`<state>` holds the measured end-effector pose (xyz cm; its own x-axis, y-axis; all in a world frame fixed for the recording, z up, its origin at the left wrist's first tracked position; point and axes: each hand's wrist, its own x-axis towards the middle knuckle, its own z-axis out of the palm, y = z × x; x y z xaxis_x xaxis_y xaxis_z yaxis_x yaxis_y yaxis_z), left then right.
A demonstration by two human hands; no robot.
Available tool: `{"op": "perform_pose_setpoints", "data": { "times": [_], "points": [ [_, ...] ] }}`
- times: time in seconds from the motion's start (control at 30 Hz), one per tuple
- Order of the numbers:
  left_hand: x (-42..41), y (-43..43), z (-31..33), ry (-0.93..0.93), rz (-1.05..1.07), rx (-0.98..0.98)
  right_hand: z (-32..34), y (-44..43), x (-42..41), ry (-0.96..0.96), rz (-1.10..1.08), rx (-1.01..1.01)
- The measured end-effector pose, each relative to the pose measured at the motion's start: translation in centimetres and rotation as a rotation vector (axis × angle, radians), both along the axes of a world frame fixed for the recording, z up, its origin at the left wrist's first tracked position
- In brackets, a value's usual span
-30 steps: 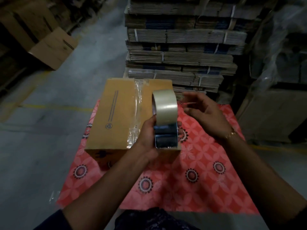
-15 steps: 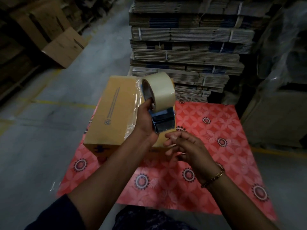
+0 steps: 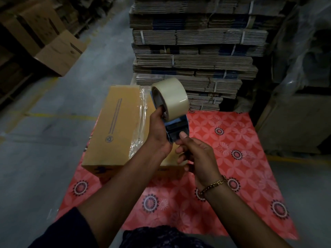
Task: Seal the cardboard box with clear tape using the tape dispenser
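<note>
A closed brown cardboard box (image 3: 114, 126) lies on a red patterned mat (image 3: 232, 158), with a strip of clear tape (image 3: 140, 122) running along its top seam. Above the box my left hand (image 3: 158, 133) grips a blue tape dispenser (image 3: 176, 129) that carries a large roll of clear tape (image 3: 172, 97). My right hand (image 3: 195, 154) is at the dispenser's lower end, thumb pressed on its front edge and fingers curled beneath. Whether it pinches the tape end is not visible. The box's right part is hidden behind my hands.
A tall stack of strapped flat cardboard sheets (image 3: 197, 51) stands right behind the mat. Open cartons (image 3: 59, 51) sit at the far left on the grey concrete floor (image 3: 35, 158). Plastic-wrapped goods (image 3: 304, 68) stand at the right.
My right hand came back from beyond the dispenser to below it, then rose to touch its lower end. My left hand lifted the dispenser a little and tilted the roll away.
</note>
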<state>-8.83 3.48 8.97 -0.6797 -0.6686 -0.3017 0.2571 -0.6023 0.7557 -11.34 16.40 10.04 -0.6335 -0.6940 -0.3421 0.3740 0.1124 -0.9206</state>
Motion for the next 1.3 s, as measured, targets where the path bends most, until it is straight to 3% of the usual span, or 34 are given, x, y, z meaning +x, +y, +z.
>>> {"op": "perform_pose_setpoints", "data": {
  "times": [0.3, 0.93, 1.3],
  "points": [
    [-0.2, -0.6, -1.3, -0.017, -0.021, 0.035, -0.9, -0.4, -0.3, -0.050, -0.006, -0.060],
    [-0.5, -0.3, -5.7, -0.296, -0.072, 0.149, -4.9, 3.7, 2.1, -0.181, -0.068, 0.054],
    [0.3, -1.5, -9.9, -0.432, -0.169, 0.254, -9.4, 3.1, 2.7, -0.249, -0.072, 0.224]
  ]
}}
